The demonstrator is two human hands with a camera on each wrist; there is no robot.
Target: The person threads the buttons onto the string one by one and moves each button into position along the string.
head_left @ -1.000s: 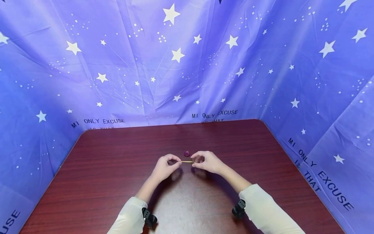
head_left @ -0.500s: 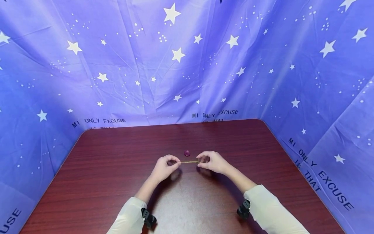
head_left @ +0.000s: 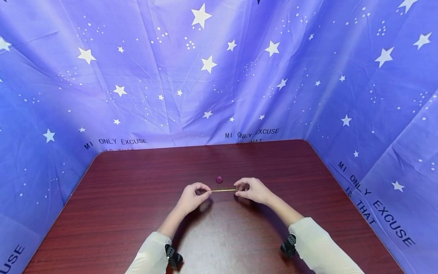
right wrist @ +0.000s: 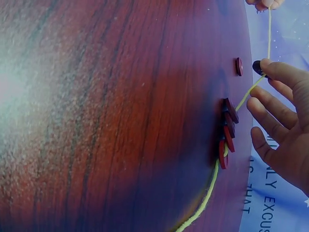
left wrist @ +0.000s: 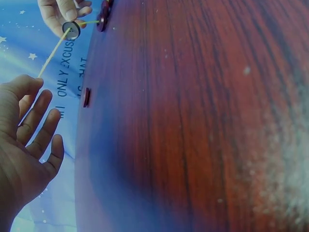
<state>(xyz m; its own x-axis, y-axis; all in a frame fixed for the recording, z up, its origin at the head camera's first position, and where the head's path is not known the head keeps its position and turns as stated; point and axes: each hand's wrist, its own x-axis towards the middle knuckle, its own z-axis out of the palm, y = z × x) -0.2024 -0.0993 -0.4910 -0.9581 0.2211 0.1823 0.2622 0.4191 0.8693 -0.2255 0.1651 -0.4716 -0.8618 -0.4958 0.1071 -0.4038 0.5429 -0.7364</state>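
Between my two hands a yellow string [head_left: 223,190] runs taut over the table. My left hand [head_left: 192,198] pinches its left end between thumb and index finger, the other fingers spread loosely in the left wrist view. On the right, my right hand [head_left: 254,191] pinches a dark round button [left wrist: 71,30] through which the string passes. Further along the same string, several dark red buttons [right wrist: 229,131] hang in an overlapping row, seen in the right wrist view and hidden by the hand in the head view. One loose dark red button [head_left: 219,179] lies just beyond the string.
The reddish-brown wooden table [head_left: 137,179] has rounded far corners. Blue-purple cloth [head_left: 164,76] with white stars and lettering surrounds its back and sides. A tail of yellow string [right wrist: 205,205] trails past the threaded buttons.
My right hand has moved to the right along the string, away from the left hand, so a longer stretch of string shows between them. My left hand has stayed nearly still.
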